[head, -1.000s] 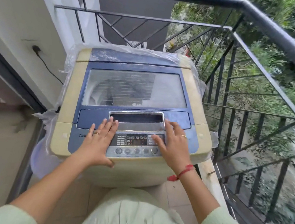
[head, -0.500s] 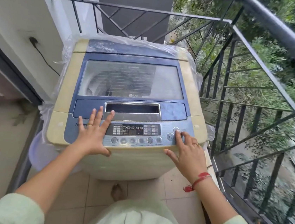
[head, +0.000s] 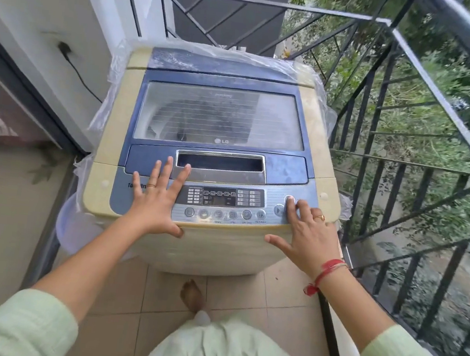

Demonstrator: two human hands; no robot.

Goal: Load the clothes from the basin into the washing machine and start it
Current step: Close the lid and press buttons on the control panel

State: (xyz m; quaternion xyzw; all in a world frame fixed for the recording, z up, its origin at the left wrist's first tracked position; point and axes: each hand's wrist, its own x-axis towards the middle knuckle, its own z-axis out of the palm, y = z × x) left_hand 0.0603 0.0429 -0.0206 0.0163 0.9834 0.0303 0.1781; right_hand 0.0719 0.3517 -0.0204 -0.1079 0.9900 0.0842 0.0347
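Standing on a narrow balcony with a beige tiled floor (head: 243,296): black metal railing (head: 414,81) along the top and right of the frame, greenery beyond it; white wall (head: 42,9) at upper left with a dark plug and cable (head: 65,48).

Item: washing machine (head: 220,117), top-loading, centre frame, cream body, blue top. Clear plastic sheet (head: 116,76) drapes its back and sides. Lid shut, with a hazy window; the drum's contents cannot be made out. Control panel (head: 219,202) along the near edge.

Pale bluish basin (head: 72,229), lower left of the machine, mostly hidden.

Left hand (head: 158,198): grip spread, palm flat on the panel's left part.

Right hand (head: 306,235): index fingertip pressed on a round button (head: 289,198) at the panel's right end, thumb held out wide, pinching nothing. Red thread (head: 327,269) on its wrist.

Bare foot (head: 193,293) on the floor, lower centre.
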